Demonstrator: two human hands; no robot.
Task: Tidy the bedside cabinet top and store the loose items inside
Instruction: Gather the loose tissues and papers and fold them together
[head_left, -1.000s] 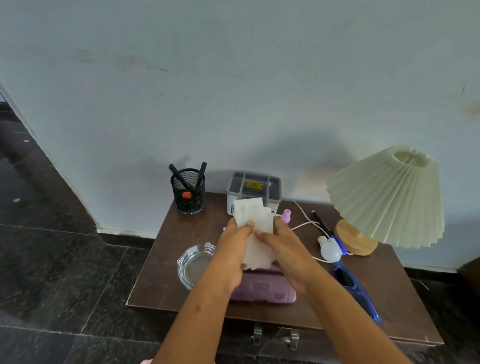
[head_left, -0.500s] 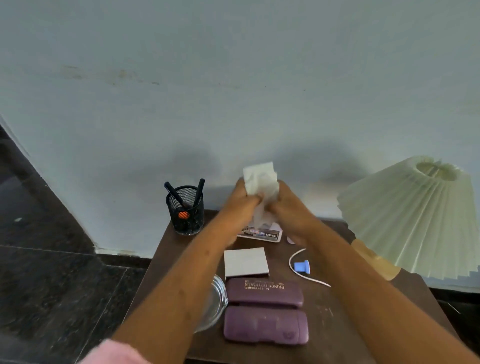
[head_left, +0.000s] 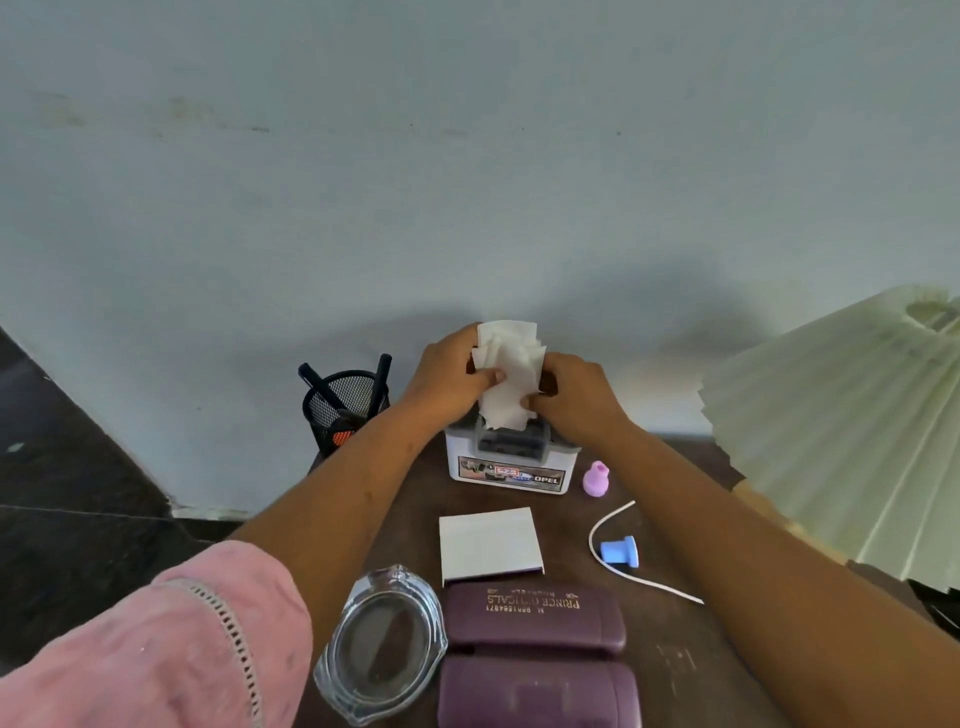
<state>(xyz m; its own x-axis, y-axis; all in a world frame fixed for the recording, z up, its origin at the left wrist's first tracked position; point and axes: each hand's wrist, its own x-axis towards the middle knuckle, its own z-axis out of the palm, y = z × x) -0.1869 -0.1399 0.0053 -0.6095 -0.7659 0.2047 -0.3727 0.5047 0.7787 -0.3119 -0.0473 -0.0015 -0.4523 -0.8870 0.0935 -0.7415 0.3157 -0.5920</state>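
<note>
Both hands hold a bunch of white tissues (head_left: 506, 374) just above the grey organiser box (head_left: 506, 467) at the back of the brown cabinet top (head_left: 670, 654). My left hand (head_left: 449, 371) pinches the tissues from the left, and my right hand (head_left: 576, 389) pinches them from the right. The tissues' lower edge dips into the box's top compartment. A white pad (head_left: 488, 543), an open purple glasses case (head_left: 535, 654), a glass ashtray (head_left: 382, 644), a pink cap (head_left: 596, 478), a blue cap (head_left: 621, 552) and a white cable (head_left: 613, 564) lie on the top.
A black mesh pen holder (head_left: 345, 405) with pens stands at the back left. A pleated cream lampshade (head_left: 841, 431) fills the right side. The wall runs right behind the box. Dark floor tiles lie to the left.
The view has moved closer to the cabinet. My hands carried the tissues from over the glasses case back to the organiser box and lowered them onto its top.
</note>
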